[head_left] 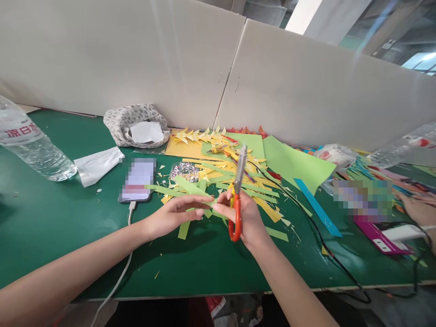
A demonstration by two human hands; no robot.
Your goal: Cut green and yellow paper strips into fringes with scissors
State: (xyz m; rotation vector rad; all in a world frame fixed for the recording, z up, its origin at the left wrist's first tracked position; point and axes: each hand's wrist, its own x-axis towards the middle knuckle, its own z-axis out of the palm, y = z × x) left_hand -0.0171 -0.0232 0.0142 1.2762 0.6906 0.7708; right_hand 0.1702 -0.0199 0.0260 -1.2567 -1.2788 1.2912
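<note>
Left hand [177, 218] pinches a green paper strip [190, 188]: light, floppy, best held near the cut. Right hand [247, 215] grips the red-handled scissors [237, 200], blades nearly closed and pointing up.

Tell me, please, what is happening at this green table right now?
A person is working with coloured paper. The right hand holds orange-handled scissors, blades pointing up and closed or nearly so. The left hand pinches a green paper piece beside them. Cut yellow and green strips lie piled behind, with a phone and a water bottle to the left on the table.
</note>
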